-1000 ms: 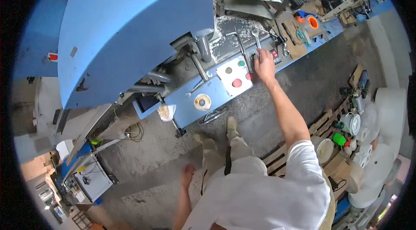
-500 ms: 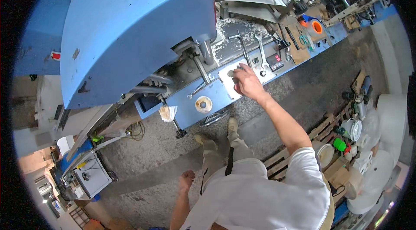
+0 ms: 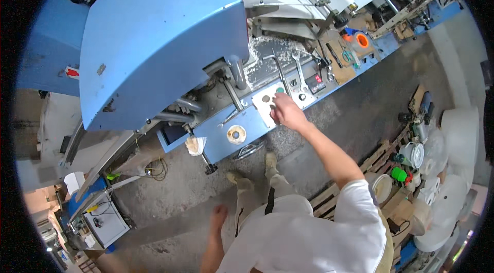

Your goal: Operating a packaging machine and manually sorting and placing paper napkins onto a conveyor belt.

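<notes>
My right hand [image 3: 288,112] is at the pale control plate [image 3: 261,109] on the blue machine's ledge. Its fingers are bent round a small dark part at the plate's lower right, mostly covered by the hand. A green button [image 3: 280,90] and a grey round button [image 3: 265,98] show just beyond the fingers. Right of the plate lie a bent metal bar [image 3: 279,69] and a wrench [image 3: 299,69], beside a small red-lit display [image 3: 316,82]. My left hand [image 3: 219,215] hangs low by my leg, away from everything, its fingers smeared by motion.
A large blue machine cover [image 3: 159,46] fills the upper left. On the ledge sit a tape roll [image 3: 236,134], another wrench [image 3: 230,117] and an orange tape roll [image 3: 363,40]. Wooden pallets [image 3: 374,157], buckets and large white rolls [image 3: 459,139] stand at the right.
My right hand has drawn back slightly toward me on the plate, uncovering the green button. The reddish part by its thumb no longer shows. The whole view has shifted a little.
</notes>
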{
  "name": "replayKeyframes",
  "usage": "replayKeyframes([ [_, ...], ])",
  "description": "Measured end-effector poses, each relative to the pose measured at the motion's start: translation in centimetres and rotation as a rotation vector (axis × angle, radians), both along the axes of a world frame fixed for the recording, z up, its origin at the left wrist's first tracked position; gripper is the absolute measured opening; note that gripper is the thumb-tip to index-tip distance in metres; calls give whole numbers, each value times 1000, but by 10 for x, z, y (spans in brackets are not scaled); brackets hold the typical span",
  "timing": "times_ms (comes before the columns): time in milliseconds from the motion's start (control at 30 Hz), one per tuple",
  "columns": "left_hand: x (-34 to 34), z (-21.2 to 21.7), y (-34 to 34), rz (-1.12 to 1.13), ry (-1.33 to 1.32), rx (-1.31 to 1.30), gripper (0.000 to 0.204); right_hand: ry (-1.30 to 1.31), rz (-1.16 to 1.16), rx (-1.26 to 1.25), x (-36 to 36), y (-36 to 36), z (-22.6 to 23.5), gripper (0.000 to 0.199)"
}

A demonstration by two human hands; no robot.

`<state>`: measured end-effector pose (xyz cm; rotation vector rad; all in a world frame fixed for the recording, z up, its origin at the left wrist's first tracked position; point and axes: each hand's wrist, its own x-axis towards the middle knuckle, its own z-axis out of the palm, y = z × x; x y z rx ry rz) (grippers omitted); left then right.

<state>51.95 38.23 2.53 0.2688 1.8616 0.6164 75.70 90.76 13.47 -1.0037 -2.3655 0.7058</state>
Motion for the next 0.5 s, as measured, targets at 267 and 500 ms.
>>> replayKeyframes([
  [267,13,22,-7,44,0,24,28,-204,-453,-95,72,24,-6,41],
  [500,-8,-2,-24,3,58,-54,29,-297,-340,12,60,36,-23,15],
])
